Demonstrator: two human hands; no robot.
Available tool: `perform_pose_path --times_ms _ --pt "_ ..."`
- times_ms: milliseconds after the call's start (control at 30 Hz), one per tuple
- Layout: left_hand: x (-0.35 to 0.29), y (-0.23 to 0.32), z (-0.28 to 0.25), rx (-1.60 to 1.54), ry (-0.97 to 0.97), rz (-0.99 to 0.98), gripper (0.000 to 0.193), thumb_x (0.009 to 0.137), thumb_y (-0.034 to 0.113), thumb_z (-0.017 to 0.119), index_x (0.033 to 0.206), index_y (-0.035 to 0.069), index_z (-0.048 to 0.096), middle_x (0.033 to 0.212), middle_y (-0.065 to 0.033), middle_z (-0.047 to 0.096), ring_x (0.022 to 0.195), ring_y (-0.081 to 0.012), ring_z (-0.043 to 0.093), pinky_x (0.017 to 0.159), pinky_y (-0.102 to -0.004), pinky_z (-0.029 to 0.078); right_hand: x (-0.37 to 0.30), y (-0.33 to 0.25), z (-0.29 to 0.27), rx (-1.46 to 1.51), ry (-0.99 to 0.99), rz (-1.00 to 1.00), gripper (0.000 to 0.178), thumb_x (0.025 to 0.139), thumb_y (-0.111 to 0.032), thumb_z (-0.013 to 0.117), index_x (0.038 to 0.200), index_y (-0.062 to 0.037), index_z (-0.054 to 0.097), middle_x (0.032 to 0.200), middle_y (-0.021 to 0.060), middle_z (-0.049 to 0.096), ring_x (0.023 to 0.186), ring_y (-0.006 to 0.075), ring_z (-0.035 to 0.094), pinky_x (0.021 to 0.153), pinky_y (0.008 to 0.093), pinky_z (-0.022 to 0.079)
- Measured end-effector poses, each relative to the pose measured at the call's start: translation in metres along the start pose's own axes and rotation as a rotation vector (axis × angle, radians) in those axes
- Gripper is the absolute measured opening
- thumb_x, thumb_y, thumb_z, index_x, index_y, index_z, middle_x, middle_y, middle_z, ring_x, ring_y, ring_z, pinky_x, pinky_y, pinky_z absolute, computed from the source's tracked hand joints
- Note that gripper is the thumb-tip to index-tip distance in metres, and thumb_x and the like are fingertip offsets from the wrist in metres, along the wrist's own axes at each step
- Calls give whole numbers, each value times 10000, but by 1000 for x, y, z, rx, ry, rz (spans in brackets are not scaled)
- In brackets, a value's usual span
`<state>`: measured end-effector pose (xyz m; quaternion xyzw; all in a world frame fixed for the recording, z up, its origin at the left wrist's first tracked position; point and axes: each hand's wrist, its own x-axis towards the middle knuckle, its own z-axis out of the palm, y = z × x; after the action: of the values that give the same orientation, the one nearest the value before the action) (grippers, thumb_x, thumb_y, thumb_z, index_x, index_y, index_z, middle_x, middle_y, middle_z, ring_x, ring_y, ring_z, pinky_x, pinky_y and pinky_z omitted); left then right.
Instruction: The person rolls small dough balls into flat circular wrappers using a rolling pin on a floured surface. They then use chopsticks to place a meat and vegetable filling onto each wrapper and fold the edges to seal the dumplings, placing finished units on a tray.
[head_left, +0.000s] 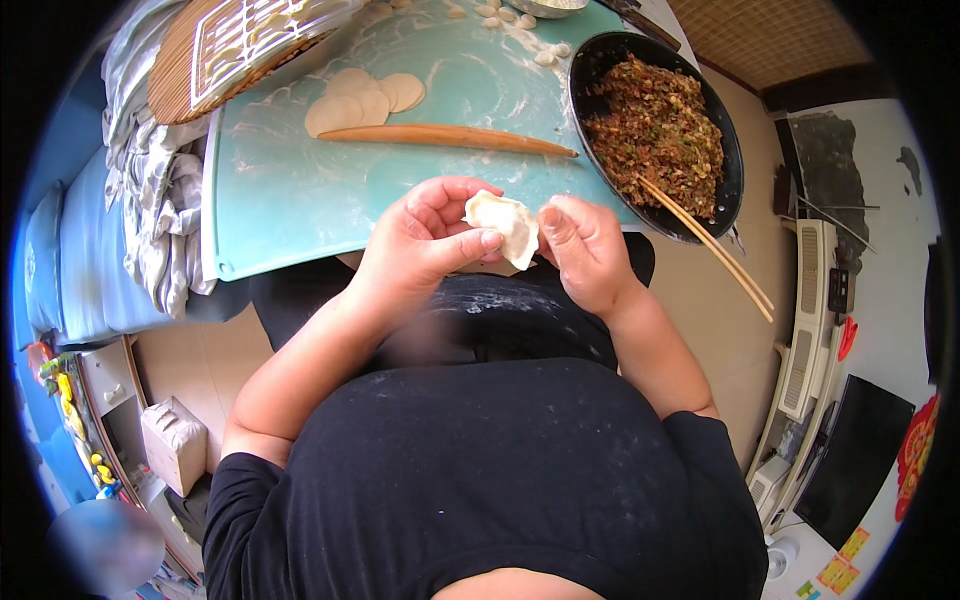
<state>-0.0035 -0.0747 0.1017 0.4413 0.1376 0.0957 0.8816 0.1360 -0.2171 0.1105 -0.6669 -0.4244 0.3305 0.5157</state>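
Observation:
A pale dumpling with a folded, uneven edge is held up in front of me, just past the near edge of the green mat. My left hand is closed around its left side, with the thumb on the front. My right hand is closed too, its thumb and curled fingers at the dumpling's right edge; the fingertips are partly hidden. Beyond my hands a tapered wooden rolling pin lies across the mat. Several round dough wrappers overlap just behind it.
The floured green mat covers the table. A black pan of minced filling stands at the right, with chopsticks jutting over its near rim. Dough pieces and a bowl are at the back. A tray rests on a round woven mat.

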Motion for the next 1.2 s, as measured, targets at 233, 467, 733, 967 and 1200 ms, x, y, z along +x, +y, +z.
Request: perform_pose_path --times_ms 233,467,733,967,1200 --pt "-3 2 3 136 -1 12 375 802 -21 642 1151 -40 505 1045 -108 614 961 -153 599 842 -295 504 0 -6 8 -278 117 -250 247 895 -187 524 729 -5 519 644 153 518 567 295 503 538 345 408" --pt "-3 -2 5 267 35 183 381 794 -29 647 1151 -15 515 1071 -83 611 980 -133 587 850 -274 495 -5 1 4 -349 55 -261 161 856 -139 556 748 -26 517 626 151 491 576 330 517 524 387 411" --pt "-5 -4 8 279 19 254 396 791 -57 631 1164 -3 509 1107 -83 593 1003 -137 577 865 -273 486 -6 5 3 -350 118 -443 132 835 -104 566 745 -28 507 642 131 512 564 327 517 506 384 414" --pt "-3 -6 5 187 46 170 453 761 -67 655 1183 3 506 1113 -104 593 1009 -156 572 874 -286 479 -1 4 9 -455 134 -453 103 800 -56 581 738 -22 506 647 129 517 555 329 512 503 386 413" --pt "21 29 -32 715 175 346 398 748 -24 687 1124 21 564 1045 -47 612 944 -121 579 808 -244 489 -2 14 -6 -320 65 -313 201 875 -194 546 780 -20 583 667 129 568 568 283 544 543 320 436"
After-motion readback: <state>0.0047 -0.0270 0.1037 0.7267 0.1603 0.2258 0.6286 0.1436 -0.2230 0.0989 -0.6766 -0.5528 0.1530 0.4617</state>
